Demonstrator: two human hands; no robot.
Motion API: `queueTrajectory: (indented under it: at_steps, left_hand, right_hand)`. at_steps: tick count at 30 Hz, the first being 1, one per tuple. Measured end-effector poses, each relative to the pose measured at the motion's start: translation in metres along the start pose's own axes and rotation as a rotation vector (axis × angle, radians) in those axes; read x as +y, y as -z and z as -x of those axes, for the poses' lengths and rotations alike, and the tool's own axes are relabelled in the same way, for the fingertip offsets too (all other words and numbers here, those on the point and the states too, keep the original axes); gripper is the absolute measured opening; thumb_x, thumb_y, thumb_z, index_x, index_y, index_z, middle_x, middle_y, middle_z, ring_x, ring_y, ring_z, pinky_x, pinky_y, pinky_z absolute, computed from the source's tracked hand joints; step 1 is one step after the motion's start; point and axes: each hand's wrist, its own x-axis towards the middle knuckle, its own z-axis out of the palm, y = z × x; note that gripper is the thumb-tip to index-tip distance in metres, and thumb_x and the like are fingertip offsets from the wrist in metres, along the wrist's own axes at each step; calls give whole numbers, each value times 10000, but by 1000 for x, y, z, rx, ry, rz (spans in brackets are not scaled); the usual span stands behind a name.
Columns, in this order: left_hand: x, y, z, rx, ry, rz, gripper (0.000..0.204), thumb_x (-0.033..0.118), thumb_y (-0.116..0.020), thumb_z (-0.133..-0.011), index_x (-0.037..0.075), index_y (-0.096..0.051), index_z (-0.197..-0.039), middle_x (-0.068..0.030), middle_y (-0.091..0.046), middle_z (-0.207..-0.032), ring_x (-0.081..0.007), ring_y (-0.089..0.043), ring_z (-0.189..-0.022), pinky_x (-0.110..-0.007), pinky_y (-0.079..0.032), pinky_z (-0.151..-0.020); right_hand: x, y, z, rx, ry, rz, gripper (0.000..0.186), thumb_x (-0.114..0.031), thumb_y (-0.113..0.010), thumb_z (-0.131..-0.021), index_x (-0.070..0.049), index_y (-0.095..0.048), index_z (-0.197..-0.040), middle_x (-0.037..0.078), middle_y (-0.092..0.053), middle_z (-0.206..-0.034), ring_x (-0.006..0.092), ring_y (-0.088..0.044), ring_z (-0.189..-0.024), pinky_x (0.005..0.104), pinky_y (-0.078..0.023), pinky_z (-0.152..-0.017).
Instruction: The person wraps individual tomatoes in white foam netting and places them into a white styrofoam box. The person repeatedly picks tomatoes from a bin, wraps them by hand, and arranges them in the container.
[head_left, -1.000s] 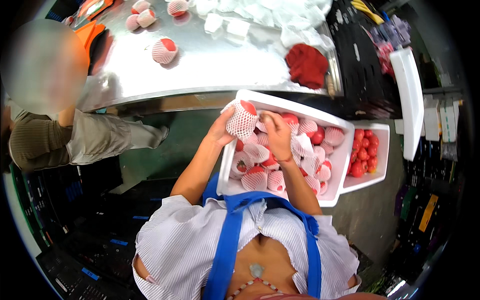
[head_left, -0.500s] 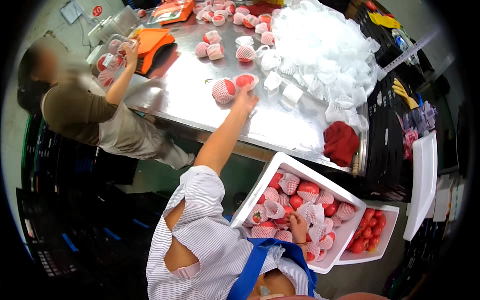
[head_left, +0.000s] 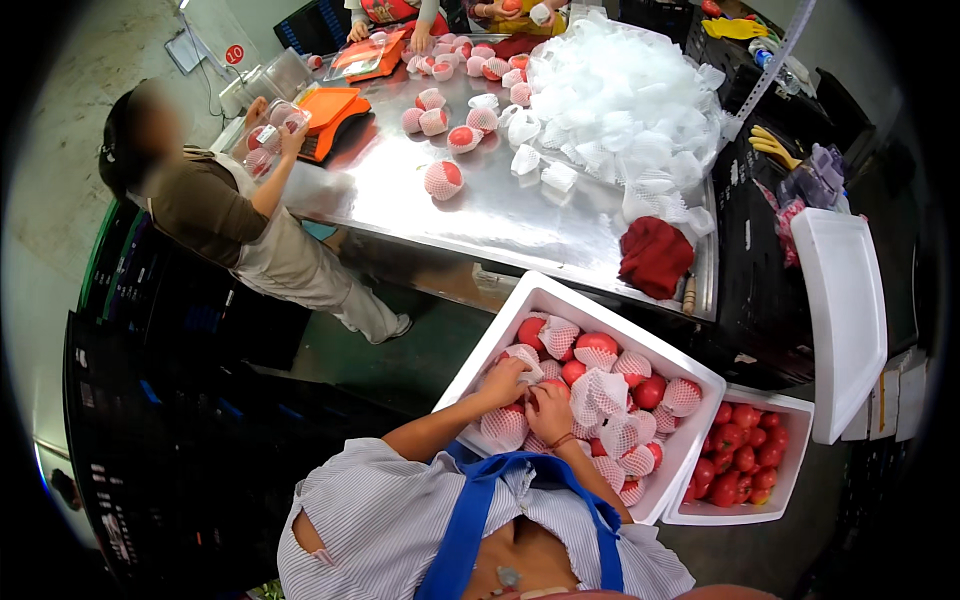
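Both my hands are inside a white foam box point(head_left: 645, 328) of red tomatoes, many in pink-white foam nets. My left hand point(head_left: 505, 382) is closed around a netted tomato point(head_left: 524, 358) near the box's left side. Close beside it, my right hand point(head_left: 549, 412) has bent fingers pressed together; whatever lies in them is hidden. Loose foam nets point(head_left: 600, 398) cover some tomatoes to the right of my hands. Across on the metal table point(head_left: 400, 215), one netted tomato point(head_left: 444, 180) stands alone, and another netted tomato point(head_left: 465, 138) lies behind it.
A second white box point(head_left: 735, 515) holds bare tomatoes, right of the first. White foam nets point(head_left: 620, 100) are heaped on the table, with a dark red cloth point(head_left: 655, 258) at its corner. A co-worker point(head_left: 215, 205) at left holds a clear pack beside an orange scale point(head_left: 330, 110). Others work behind.
My left hand has let go of a netted tomato on the table and come back into the box beside my right hand. That tomato now sits farther back, against another. The view has shifted.
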Motion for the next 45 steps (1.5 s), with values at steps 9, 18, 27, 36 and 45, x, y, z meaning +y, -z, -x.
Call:
queueTrajectory:
  at_steps: [9, 18, 27, 36, 45]
  left_hand:
    - [-2, -20, 9, 322, 210, -140, 534, 207, -657, -656, 39, -466, -1126, -178, -475, -1136, -333, -459, -1055, -392, -383, -897]
    - [27, -19, 17, 331, 146, -313, 571, 191, -663, -644, 39, -436, -1145, -183, -465, -1121, -332, -465, -1040, -400, -403, -867]
    - [98, -26, 42, 600, 17, -130, 466, 138, -626, -664, 22, -485, -1092, -259, -350, -1217, -434, -356, -1117, -445, -315, -933]
    - [63, -34, 46, 319, 212, 220, 187, 93, -557, -741, -3, -601, -895, -140, -618, -810, -202, -611, -753, -285, -479, -685]
    - [80, 12, 19, -152, 671, 1228, 526, 330, -609, -783, 112, -400, -1215, -72, -540, -1027, -198, -559, -863, -352, -476, -590]
  right_hand:
    - [26, 19, 29, -44, -59, 196, 533, -191, -657, -629, -70, -459, -1109, 188, -425, -1142, 346, -442, -1036, 424, -382, -873]
    - [27, 2, 3, -345, -159, 478, 770, -433, -739, -517, -167, -394, -1152, 172, -395, -1090, 369, -496, -928, 446, -417, -772]
    - [30, 29, -3, -514, -215, 361, 840, -424, -725, -532, -182, -331, -1233, 183, -370, -1170, 395, -517, -957, 437, -422, -796]
    - [47, 21, -14, -500, -63, 147, 812, -412, -730, -532, -153, -362, -1208, 183, -395, -1217, 356, -549, -942, 414, -443, -810]
    - [3, 70, -20, -294, -66, -104, 765, -424, -712, -573, -34, -419, -1163, 196, -451, -1167, 338, -530, -968, 379, -444, -814]
